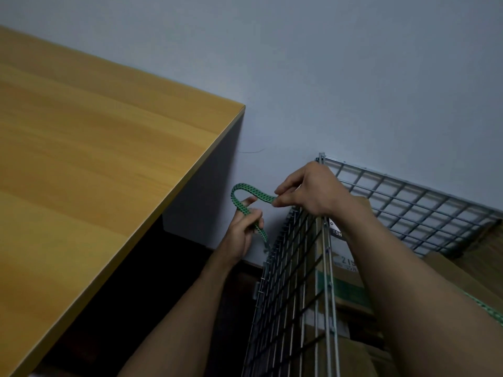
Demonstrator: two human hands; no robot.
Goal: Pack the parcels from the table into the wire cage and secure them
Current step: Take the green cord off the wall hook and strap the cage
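Both forearms are reaching up from the bottom of the frame toward the centre. The left hand (243,229), lower and to the left, is curling its fingers and thumb round the strap (239,187), with the forefinger pointing up inside the loop. The right hand (310,194), knuckles up and wrist bent down over the cage's top corner, is pinching the strap's other end between thumb and fingertips. The strap is a flat green woven band flecked with black, arching in a narrow loop between the hands and trailing down to the edge of the wire cage (283,281). The cage, a grey metal grid of thin rods, is filling the lower right, and brown cardboard parcels (446,273) with printed labels are sitting inside it. A smooth, wood-grained table (95,159) is spanning the left, against a plain matte grey wall (326,77).
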